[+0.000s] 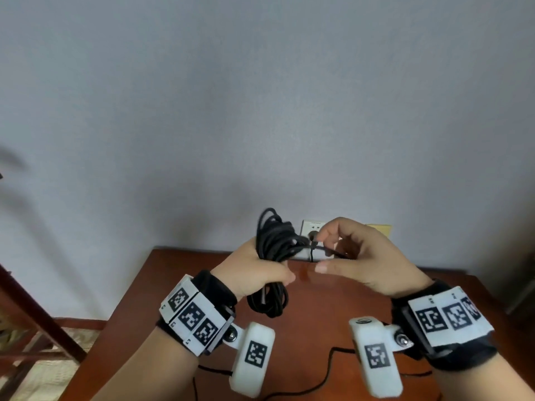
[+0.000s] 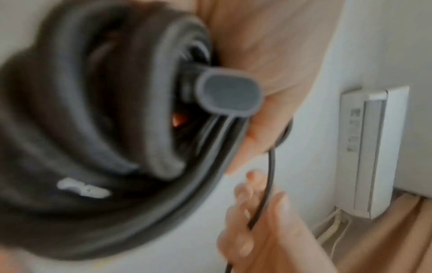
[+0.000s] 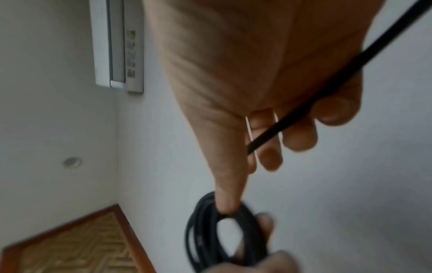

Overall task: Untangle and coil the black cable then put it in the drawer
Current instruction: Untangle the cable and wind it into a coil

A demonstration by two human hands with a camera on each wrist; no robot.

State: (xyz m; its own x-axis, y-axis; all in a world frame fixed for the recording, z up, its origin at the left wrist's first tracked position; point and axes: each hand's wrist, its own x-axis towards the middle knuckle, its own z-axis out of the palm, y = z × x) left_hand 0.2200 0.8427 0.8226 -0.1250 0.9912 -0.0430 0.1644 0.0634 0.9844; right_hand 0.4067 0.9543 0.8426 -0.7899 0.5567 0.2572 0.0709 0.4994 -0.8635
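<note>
Cable (image 1: 270, 256), black, one item: we are holding most of it as a bundle of loops above the far half of the wooden table (image 1: 318, 319), clear of the surface so the loops hang free and do not snag.

Left hand (image 1: 257, 272): we are clenching it round the middle of the bundle, loops standing out above the fist and hanging below it; we judge this grip is serving as the anchor that keeps finished turns together. The left wrist view is showing a connector end (image 2: 230, 94) lying against the loops beside the palm.

Right hand (image 1: 367, 256): we are pinching the free strand just right of the bundle, fingers curled round it, so the run can be guided into the next turn. The strand is passing across the palm in the right wrist view.

Slack: a length is lying on the near part of the table (image 1: 327, 374), so we judge coiling is not yet finished.

Wall socket (image 1: 312, 228): white, on the far wall behind the hands.

Drawer: not in view; stowing is not yet done.
</note>
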